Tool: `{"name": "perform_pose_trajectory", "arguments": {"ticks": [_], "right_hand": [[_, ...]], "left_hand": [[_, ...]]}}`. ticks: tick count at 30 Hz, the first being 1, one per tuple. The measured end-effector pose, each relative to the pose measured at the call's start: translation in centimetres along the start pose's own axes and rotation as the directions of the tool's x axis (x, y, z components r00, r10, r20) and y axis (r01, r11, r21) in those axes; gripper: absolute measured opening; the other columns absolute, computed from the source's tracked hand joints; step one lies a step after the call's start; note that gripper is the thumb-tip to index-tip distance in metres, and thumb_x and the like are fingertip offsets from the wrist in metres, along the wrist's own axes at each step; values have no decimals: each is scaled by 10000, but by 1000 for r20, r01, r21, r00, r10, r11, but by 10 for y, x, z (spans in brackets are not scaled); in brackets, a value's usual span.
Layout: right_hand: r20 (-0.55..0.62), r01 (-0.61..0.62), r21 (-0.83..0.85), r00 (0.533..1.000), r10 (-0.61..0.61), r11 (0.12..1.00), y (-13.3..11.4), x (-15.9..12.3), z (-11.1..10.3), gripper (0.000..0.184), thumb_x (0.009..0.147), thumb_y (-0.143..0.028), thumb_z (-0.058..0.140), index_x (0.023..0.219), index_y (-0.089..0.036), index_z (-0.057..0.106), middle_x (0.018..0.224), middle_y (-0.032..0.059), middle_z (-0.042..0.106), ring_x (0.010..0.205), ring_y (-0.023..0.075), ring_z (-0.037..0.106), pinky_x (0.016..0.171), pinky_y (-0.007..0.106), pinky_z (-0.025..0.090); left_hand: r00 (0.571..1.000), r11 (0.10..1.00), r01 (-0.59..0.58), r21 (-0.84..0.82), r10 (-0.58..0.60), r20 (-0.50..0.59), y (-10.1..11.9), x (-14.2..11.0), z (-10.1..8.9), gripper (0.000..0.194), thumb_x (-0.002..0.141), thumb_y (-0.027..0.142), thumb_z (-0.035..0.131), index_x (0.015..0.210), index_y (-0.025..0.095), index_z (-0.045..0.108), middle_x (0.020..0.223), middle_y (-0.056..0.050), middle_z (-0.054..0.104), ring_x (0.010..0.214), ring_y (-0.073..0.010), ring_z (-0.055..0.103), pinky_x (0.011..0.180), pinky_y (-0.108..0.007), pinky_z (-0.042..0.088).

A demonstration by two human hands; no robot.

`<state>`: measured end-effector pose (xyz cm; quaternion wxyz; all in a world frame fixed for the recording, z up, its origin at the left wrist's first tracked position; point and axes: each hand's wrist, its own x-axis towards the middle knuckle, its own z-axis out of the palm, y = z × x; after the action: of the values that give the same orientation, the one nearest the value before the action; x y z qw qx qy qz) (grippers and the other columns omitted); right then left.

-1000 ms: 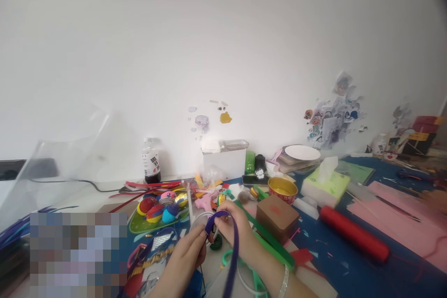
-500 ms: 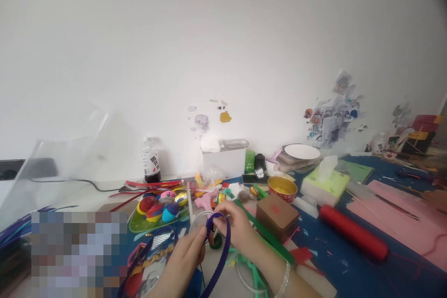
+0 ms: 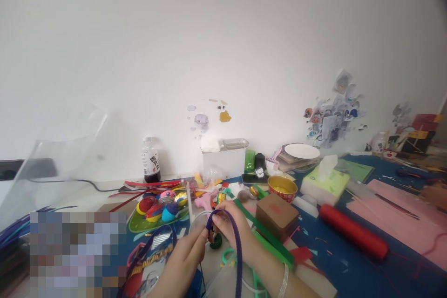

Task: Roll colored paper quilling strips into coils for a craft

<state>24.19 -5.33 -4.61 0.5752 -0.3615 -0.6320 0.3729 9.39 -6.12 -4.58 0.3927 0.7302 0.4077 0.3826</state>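
A purple ribbon (image 3: pixel 239 251) arcs up from the bottom of the view and bends over between my two hands. My left hand (image 3: pixel 186 251) pinches it near its end, thumb on top. On the other side my right hand (image 3: pixel 232 228) grips the same ribbon between thumb and fingers, a sparkly bracelet on its wrist. Just under the fingertips lies a small dark green coil (image 3: pixel 215 241). A pale hoop (image 3: pixel 199 220) shows partly behind the hands. Beyond my right fingers sits a pink glue gun (image 3: pixel 204 201).
Wrapped colourful balls sit on a green tray (image 3: pixel 138 227) to the left, with a dark-drink bottle (image 3: pixel 151 160) behind. A brown box (image 3: pixel 277 214), gold-and-red bowl (image 3: pixel 282 187), tissue pack (image 3: pixel 324 181) and red roll (image 3: pixel 352 232) stand to the right.
The ribbon's loop has widened and swung right, now hanging across my right wrist area. Both hands keep nearly the same place and hold.
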Motion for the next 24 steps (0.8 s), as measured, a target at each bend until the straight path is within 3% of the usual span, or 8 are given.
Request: {"name": "perform_pose_trajectory", "arguments": {"ticks": [5, 9, 14, 17, 20, 24], "right_hand": [[-66, -79, 74, 994, 84, 994, -12, -2, 7, 314, 758, -479, 558, 816, -179, 489, 634, -27, 481, 558, 118, 489, 535, 246, 407], [-115, -93, 95, 988, 104, 991, -19, -3, 11, 347, 737, -503, 572, 808, -170, 507, 622, -25, 476, 561, 120, 490, 541, 248, 406], [-70, -25, 96, 997, 32, 995, -7, -3, 9, 275, 740, -389, 614, 902, -174, 558, 725, 4, 544, 636, 132, 534, 610, 260, 439], [-21, -17, 52, 1000, 18, 999, -2, -2, 8, 202, 717, -334, 639, 829, -171, 597, 689, 1, 568, 641, 140, 548, 619, 257, 446], [-44, -8, 20, 999, 9, 1000, -3, -1, 8, 159, 704, -310, 652, 776, -174, 610, 712, 9, 598, 667, 152, 568, 629, 255, 457], [-85, 120, -73, 988, -126, 990, -3, 0, 9, 94, 713, -277, 644, 732, -186, 637, 745, 25, 626, 728, 168, 587, 667, 255, 468]], "left_hand": [[997, 974, -75, 213, 74, 11, 3, 0, -1, 260, 852, 413, 368, 734, 220, 496, 634, 34, 536, 575, -134, 474, 510, -197, 378], [991, 929, -84, 360, 115, -64, 3, 1, -2, 272, 864, 409, 345, 800, 220, 531, 675, 19, 603, 585, -144, 537, 500, -196, 401], [971, 858, -143, 494, 219, -99, -5, 2, -5, 251, 864, 374, 365, 790, 233, 560, 713, 6, 655, 615, -155, 599, 547, -205, 451], [962, 833, -160, 530, 251, -104, -9, 2, -6, 233, 868, 348, 361, 854, 242, 569, 736, 1, 673, 636, -163, 626, 555, -213, 466], [955, 814, -163, 558, 273, -119, -11, 3, -5, 220, 867, 345, 367, 874, 248, 564, 739, 4, 675, 635, -163, 640, 543, -212, 467], [929, 808, -210, 551, 341, -145, -10, 3, -5, 200, 859, 365, 390, 865, 242, 548, 758, 3, 666, 661, -154, 642, 570, -204, 474]]}}
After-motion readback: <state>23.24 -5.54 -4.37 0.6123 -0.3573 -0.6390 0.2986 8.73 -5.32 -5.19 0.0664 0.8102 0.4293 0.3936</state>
